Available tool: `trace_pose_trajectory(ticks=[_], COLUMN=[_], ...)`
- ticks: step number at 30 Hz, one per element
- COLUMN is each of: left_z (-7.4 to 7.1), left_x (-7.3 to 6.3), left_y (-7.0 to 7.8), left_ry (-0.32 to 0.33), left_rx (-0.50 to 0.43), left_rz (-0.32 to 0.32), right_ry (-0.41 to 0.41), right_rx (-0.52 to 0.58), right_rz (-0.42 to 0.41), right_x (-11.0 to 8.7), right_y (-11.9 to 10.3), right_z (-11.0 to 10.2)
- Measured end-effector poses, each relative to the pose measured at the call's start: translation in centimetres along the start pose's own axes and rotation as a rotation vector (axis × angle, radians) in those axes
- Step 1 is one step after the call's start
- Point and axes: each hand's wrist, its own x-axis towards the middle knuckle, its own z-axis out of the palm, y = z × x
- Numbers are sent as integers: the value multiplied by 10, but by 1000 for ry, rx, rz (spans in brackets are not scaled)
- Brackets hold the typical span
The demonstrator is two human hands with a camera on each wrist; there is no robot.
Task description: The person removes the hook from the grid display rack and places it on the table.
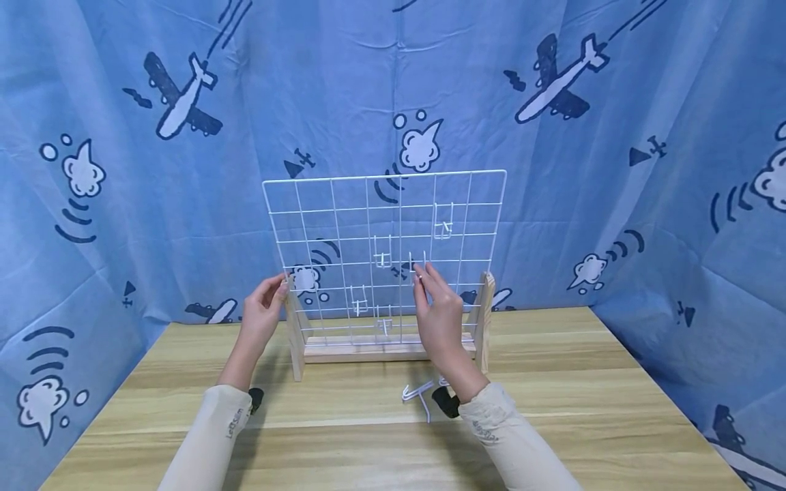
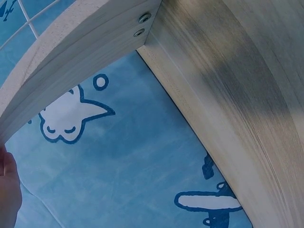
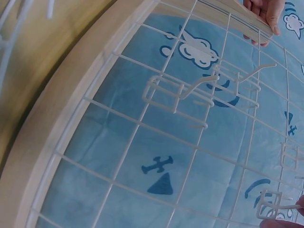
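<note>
A white wire grid panel stands upright in a wooden stand. At the top of the stand's left post, my left hand grips the wood between thumb and fingers; the left wrist view catches only a bit of that hand at its edge. With fingertips and thumb, my right hand pinches a white wire hook right at the grid, a little right of its middle. Several similar hooks hang on the grid, among them an upper right hook and a lower left hook.
Loose white hooks lie on the wooden table in front of the stand, beside my right wrist. The stand's right post rises just beyond my right hand. A blue patterned curtain surrounds the table's back and sides.
</note>
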Motion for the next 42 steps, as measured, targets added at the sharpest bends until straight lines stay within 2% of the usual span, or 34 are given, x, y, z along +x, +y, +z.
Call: trace_pose_trajectory(ticks=[12,22,31,42], left_z=[-1,-1,1,1], left_x=[1,0,-1,-1], left_y=[3,1,4,1], left_ry=[-3,-6,5,3], left_rx=[14,14,17,3], left_rz=[-28,-52,-13,-18], right_ry=[-4,-20,-81,-164], right_rx=[22,46,54,39], right_rz=[-20,-85,-149,-259], right_x=[2,-5,-16,-33], right_y=[-4,-6,-9,-8], right_z=[-4,-10,-13,-15])
